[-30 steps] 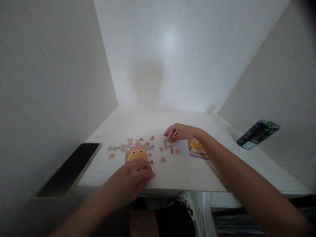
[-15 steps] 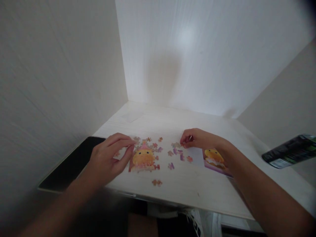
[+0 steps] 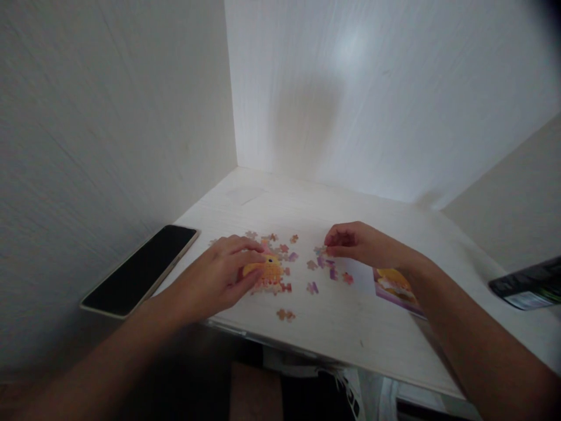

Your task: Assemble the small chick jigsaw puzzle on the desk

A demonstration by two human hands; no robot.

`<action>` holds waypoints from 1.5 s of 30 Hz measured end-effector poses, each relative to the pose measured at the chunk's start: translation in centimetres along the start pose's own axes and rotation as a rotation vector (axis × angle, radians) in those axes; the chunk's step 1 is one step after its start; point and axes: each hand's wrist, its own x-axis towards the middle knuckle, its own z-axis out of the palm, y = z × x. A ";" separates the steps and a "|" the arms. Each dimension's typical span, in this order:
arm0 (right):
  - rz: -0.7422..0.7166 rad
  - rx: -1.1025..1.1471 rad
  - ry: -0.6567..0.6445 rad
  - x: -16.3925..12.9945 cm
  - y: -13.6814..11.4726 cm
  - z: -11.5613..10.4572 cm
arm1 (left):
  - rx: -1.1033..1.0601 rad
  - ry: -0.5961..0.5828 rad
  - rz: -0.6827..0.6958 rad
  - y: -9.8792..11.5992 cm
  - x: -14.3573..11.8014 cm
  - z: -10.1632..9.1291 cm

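Observation:
My left hand (image 3: 230, 272) rests over the partly joined jigsaw puzzle (image 3: 272, 275), fingers stretched out and thumb apart. It covers the puzzle's left part; a yellow character with a dark eye shows beside the fingertips. On the right, my right hand (image 3: 353, 242) is closed in a pinch at a small pale jigsaw piece (image 3: 323, 250), beside a cluster of loose pieces. Purple-edged pieces (image 3: 333, 273) and a reddish piece (image 3: 347, 278) lie just below that hand. Another loose piece (image 3: 312, 287) lies between the hands, and joined brown pieces (image 3: 286, 315) sit nearer the front edge.
A dark-screened phone (image 3: 142, 269) lies at the left by the wall. The picture card (image 3: 397, 289) is partly under my right forearm. At the far right is a black can or bottle (image 3: 526, 285). White panels enclose the white table (image 3: 333, 333) on three sides.
My left hand has moved right, onto the joined puzzle, covering more of it. My right hand stays by the loose pieces, its fingers still pinched. The camera view has shifted, showing more of the phone.

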 end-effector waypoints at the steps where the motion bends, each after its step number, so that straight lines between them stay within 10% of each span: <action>1: -0.005 0.120 0.006 0.3 -0.4 1.0 | -0.005 -0.035 0.008 0.1 0.0 0.3; 10: -0.063 0.089 0.202 1.6 -3.5 8.1 | -0.042 -0.121 0.018 0.6 0.1 1.8; 21: -0.053 -0.154 0.283 1.9 -4.1 8.7 | -0.052 -0.091 0.021 0.5 0.1 2.0; 35: -0.426 -0.340 0.198 1.2 -3.9 8.1 | -0.049 -0.082 0.014 0.6 0.0 2.1; 45: -0.275 -0.076 0.235 1.6 -3.5 8.3 | -0.056 -0.078 0.022 0.6 0.1 2.1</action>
